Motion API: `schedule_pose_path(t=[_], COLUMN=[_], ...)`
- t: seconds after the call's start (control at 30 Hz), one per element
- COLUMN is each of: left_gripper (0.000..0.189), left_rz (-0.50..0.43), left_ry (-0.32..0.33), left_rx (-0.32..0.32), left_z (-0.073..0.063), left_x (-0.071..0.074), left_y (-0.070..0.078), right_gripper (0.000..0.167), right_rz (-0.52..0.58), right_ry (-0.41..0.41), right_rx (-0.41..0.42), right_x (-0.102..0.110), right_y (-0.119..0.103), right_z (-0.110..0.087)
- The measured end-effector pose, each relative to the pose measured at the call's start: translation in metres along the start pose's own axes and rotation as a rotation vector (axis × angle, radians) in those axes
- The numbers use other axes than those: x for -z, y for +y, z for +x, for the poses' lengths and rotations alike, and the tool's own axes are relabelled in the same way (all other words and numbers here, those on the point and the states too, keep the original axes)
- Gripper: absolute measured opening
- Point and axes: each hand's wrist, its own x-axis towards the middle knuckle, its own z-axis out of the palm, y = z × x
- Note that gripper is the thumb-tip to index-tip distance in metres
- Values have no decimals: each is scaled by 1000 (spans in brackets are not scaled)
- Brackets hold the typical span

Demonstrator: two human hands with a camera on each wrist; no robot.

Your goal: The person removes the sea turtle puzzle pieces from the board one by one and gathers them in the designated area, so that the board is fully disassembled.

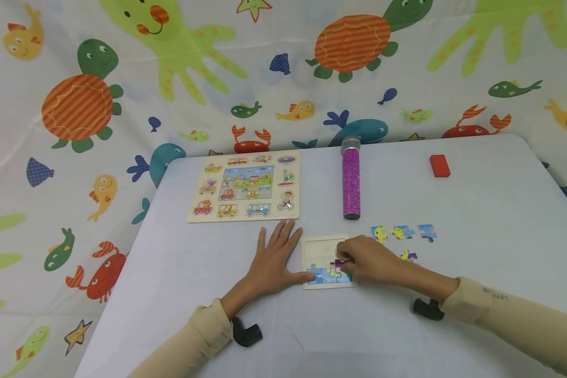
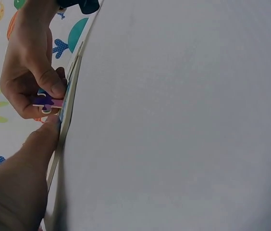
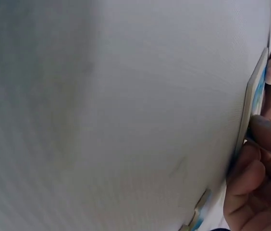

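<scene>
A small wooden puzzle tray (image 1: 324, 244) lies on the white table with several blue pieces fitted along its near side. My right hand (image 1: 369, 260) pinches a purple puzzle piece (image 2: 48, 102) between thumb and fingers, low over the tray's right part. Fingers spread flat, my left hand (image 1: 273, 262) rests on the table, its thumb on the tray's near left corner. In the right wrist view both thumbs show at the tray (image 3: 252, 96). Loose puzzle pieces (image 1: 402, 232) lie right of the tray, one partly behind the right forearm.
Behind the left hand lies a larger wooden vehicle puzzle board (image 1: 290, 212). A purple glitter microphone (image 1: 352, 184) lies behind the tray, and a red block (image 1: 440, 166) at the back right. A cloth printed with sea animals (image 1: 264, 84) hangs behind the table.
</scene>
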Motion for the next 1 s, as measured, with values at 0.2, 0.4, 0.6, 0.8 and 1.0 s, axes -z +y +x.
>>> schedule_pose_path(t=[0.2, 0.4, 0.6, 0.8, 1.0], left_gripper=[112, 112, 111, 110, 110], left_rz=[2, -3, -2, -2, -8], left_ry=[-4, -2, 5, 6, 2], left_rx=[0, 1, 0, 3, -1], left_z=[1, 0, 0, -1, 0], left_x=[0, -1, 0, 1, 0], left_y=[-1, -1, -2, -1, -2], right_gripper=[8, 17, 19, 17, 18], right_rz=[83, 135, 169, 61, 7], right_ry=[-17, 11, 12, 27, -23], right_rx=[7, -18, -117, -179, -234], right_x=[5, 25, 63, 87, 91], right_y=[7, 16, 33, 71, 100], right_z=[0, -13, -38, -67, -97])
